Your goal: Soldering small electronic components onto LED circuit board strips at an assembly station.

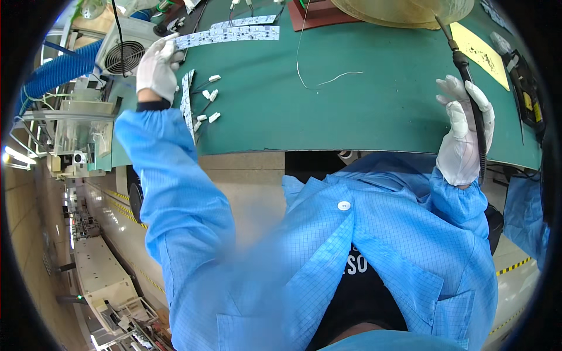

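Note:
My left hand [157, 69], in a white glove, is at the left of the green bench with its fingers closed at the left end of a white circuit board strip [234, 37]. A second strip [252, 22] lies just beyond it, with wires running up from it. Nearer me, another narrow board strip [186, 102] lies beside several short wires with white connectors [213, 95]. On the right, my right hand [462, 131], also gloved, is wrapped around the handle of a soldering iron [462, 63]. Its tip points up and away, close to a yellowish round dish [404, 13].
Thin solder wire [298, 58] trails down onto the green mat [374, 111]. A reddish-brown block [322, 14] stands by the dish. At right are a yellow sheet [480, 55] with dark specks and a black tool [530, 99]. A fan unit [124, 57] and blue hose [64, 69] are at left.

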